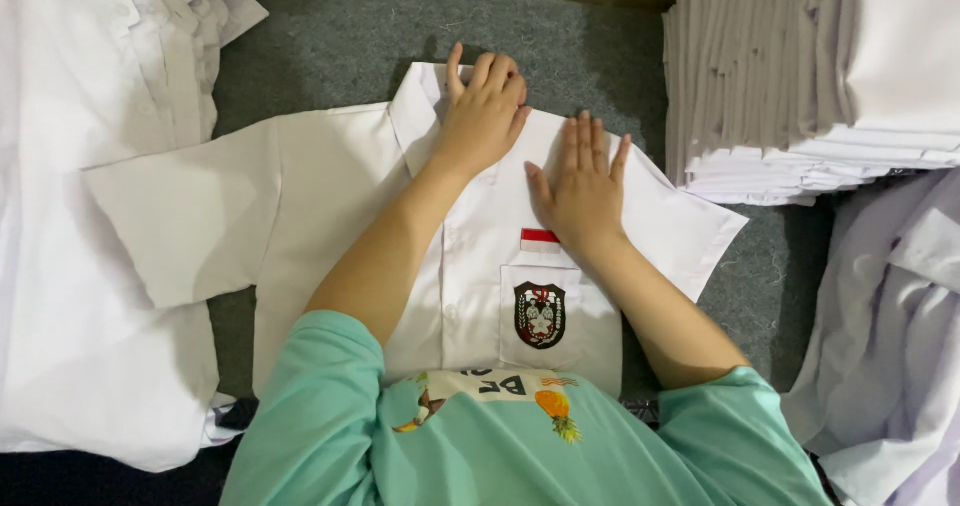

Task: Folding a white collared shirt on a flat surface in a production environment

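While the grey felt-like work surface (330, 36) carries everything, the largest things on it are the heaps: a loose pile of white shirts (70, 266) at the left, a tall stack of neatly folded white garments (770, 86) at the far right, and crumpled pale cloth (890, 336) at the near right; between them lies the white short-sleeved shirt with a chest pocket (330, 216), spread face up, collar far, hem near, both sleeves out to the sides. On it the dark shield-shaped badge (540, 314) sits on the pocket, with a small red and white strip (540, 238) just above. Left hand (485, 111) rests on the collar, fingers curled and pressing, clasping nothing that I can tell; right hand (583, 191) lies flat and spread on the shoulder, gripping nothing. To smooth well, I judge, the collar hand should anchor firmly while the flat palm sweeps outward toward the sleeve, keeping the button line straight and the fabric free of creases
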